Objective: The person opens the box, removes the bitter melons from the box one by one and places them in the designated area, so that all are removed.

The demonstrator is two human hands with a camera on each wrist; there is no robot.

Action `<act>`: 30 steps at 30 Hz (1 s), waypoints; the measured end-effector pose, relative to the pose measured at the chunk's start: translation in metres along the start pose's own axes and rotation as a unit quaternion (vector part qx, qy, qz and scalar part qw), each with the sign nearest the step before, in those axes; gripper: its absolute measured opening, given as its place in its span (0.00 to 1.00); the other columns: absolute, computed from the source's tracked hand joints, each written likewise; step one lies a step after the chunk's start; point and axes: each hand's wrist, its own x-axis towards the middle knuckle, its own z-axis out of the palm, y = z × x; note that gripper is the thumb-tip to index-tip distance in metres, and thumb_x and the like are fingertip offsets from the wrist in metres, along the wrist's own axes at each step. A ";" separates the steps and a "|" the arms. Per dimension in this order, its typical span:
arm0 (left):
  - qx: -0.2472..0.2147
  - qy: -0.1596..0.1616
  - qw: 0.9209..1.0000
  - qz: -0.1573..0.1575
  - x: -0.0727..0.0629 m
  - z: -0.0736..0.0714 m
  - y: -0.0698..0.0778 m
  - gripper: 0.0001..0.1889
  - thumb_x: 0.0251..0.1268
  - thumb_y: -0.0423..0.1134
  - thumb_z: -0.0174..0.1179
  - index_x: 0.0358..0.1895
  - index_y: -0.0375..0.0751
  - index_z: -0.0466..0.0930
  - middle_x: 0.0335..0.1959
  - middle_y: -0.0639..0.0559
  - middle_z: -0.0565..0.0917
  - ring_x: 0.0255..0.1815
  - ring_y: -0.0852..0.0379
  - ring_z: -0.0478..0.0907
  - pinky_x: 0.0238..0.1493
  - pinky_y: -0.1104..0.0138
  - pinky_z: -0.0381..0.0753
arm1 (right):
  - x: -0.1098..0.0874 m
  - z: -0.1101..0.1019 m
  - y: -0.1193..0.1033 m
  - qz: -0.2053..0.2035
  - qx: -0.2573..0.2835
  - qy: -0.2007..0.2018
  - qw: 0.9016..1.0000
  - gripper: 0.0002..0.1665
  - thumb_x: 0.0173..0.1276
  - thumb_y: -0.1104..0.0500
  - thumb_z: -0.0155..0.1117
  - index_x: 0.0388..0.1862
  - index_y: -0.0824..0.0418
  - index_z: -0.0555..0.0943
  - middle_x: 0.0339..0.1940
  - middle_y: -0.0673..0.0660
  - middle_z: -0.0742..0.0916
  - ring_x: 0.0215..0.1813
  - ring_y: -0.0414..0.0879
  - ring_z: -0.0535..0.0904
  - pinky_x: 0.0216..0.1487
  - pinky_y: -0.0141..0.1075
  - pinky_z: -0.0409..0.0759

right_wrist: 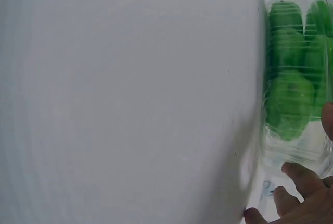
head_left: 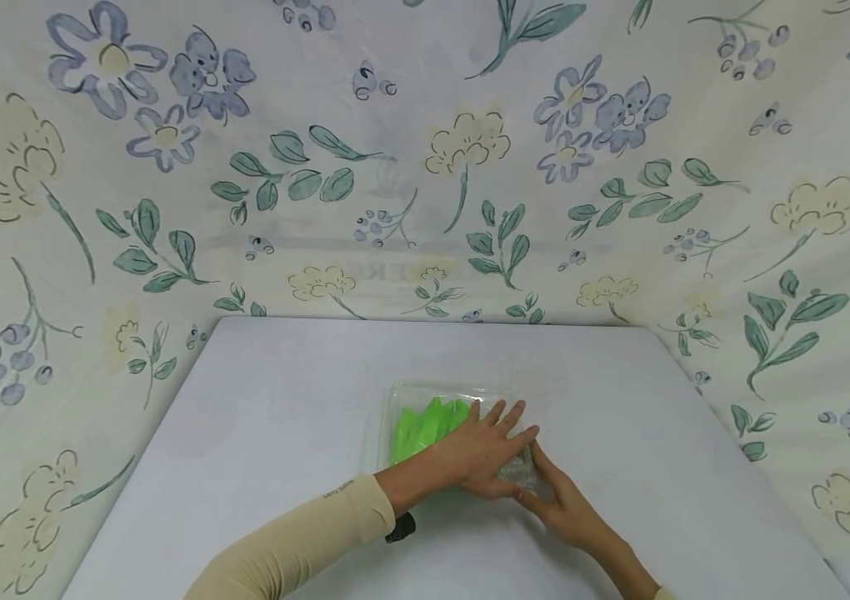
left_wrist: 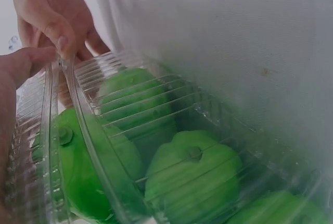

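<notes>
A clear plastic clamshell box (head_left: 392,402) with a ribbed lid sits on the white table. Inside lie several green peppers (left_wrist: 192,174), rounded and lobed with short stem ends. My left hand (head_left: 487,454) is laid across the right part of the lid, fingers straight and spread. My right hand (head_left: 569,510) grips the box's near right corner, thumb toward the near side and fingers around the end. In the left wrist view, the right thumb (left_wrist: 62,44) presses the rim beside the left thumb (left_wrist: 28,62). The left hand and forearm hide part of the contents.
The white table (head_left: 275,383) extends around the box on all sides. Behind it hangs a floral-patterned sheet (head_left: 410,192), which also runs down both sides. A small black device (head_left: 400,527) shows under the left wrist.
</notes>
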 end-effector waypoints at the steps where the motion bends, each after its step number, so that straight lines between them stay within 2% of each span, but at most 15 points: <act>1: 0.000 0.000 1.000 0.001 0.000 0.000 0.000 0.46 0.62 0.73 0.49 0.78 0.52 0.54 0.79 0.42 0.51 0.75 0.38 0.54 0.65 0.39 0.62 | 0.000 0.000 -0.001 0.001 0.003 0.001 1.000 0.50 0.73 0.52 0.61 0.75 0.78 0.44 0.76 0.71 0.48 0.75 0.67 0.44 0.69 0.55 0.45; 5: 0.008 0.003 1.000 0.005 0.000 0.000 0.000 0.45 0.64 0.73 0.48 0.78 0.51 0.55 0.79 0.46 0.52 0.74 0.37 0.56 0.65 0.40 0.63 | 0.001 0.002 -0.002 0.003 0.011 0.010 1.000 0.49 0.73 0.53 0.61 0.75 0.78 0.45 0.76 0.71 0.48 0.76 0.67 0.43 0.71 0.45 0.43; 7: 0.014 0.003 1.000 0.006 0.001 0.000 -0.001 0.45 0.64 0.72 0.48 0.78 0.50 0.55 0.79 0.47 0.53 0.74 0.36 0.56 0.65 0.40 0.63 | 0.002 0.003 -0.002 -0.001 0.016 0.013 1.000 0.49 0.73 0.54 0.60 0.75 0.79 0.44 0.76 0.71 0.48 0.76 0.67 0.43 0.70 0.43 0.43; 12: 0.015 -0.003 1.000 0.002 0.002 0.001 -0.002 0.45 0.65 0.71 0.48 0.78 0.48 0.55 0.79 0.48 0.52 0.74 0.36 0.56 0.66 0.42 0.63 | 0.005 0.005 -0.001 -0.016 0.033 0.017 0.999 0.48 0.73 0.56 0.60 0.74 0.79 0.44 0.76 0.72 0.47 0.75 0.69 0.44 0.69 0.54 0.46; 15: 0.004 0.001 1.000 0.002 0.003 0.001 -0.002 0.43 0.66 0.68 0.51 0.77 0.49 0.56 0.78 0.50 0.54 0.73 0.36 0.57 0.67 0.43 0.62 | 0.008 0.006 0.003 -0.020 0.027 0.043 0.999 0.42 0.70 0.68 0.59 0.73 0.80 0.49 0.75 0.73 0.54 0.74 0.69 0.51 0.69 0.57 0.49; 19: -0.013 0.009 1.000 0.012 0.004 0.004 0.001 0.40 0.67 0.64 0.53 0.77 0.50 0.58 0.78 0.51 0.55 0.73 0.36 0.57 0.68 0.44 0.61 | 0.010 0.008 0.011 0.002 0.021 0.077 0.997 0.41 0.56 0.81 0.52 0.71 0.81 0.56 0.72 0.73 0.63 0.72 0.68 0.60 0.69 0.58 0.53; 22: -0.016 0.012 1.000 0.015 0.003 0.006 0.004 0.40 0.66 0.64 0.53 0.76 0.49 0.59 0.78 0.51 0.56 0.74 0.36 0.57 0.68 0.44 0.61 | 0.009 0.009 0.014 0.021 0.027 0.078 0.996 0.41 0.54 0.81 0.52 0.70 0.81 0.57 0.72 0.74 0.64 0.71 0.70 0.61 0.69 0.60 0.52; 30: -0.002 0.026 1.000 0.010 0.002 0.008 0.006 0.41 0.66 0.66 0.53 0.77 0.50 0.58 0.78 0.51 0.55 0.74 0.36 0.56 0.68 0.43 0.60 | 0.010 0.011 0.017 0.027 0.019 0.083 0.996 0.42 0.55 0.81 0.54 0.71 0.78 0.58 0.72 0.71 0.65 0.70 0.67 0.64 0.70 0.60 0.53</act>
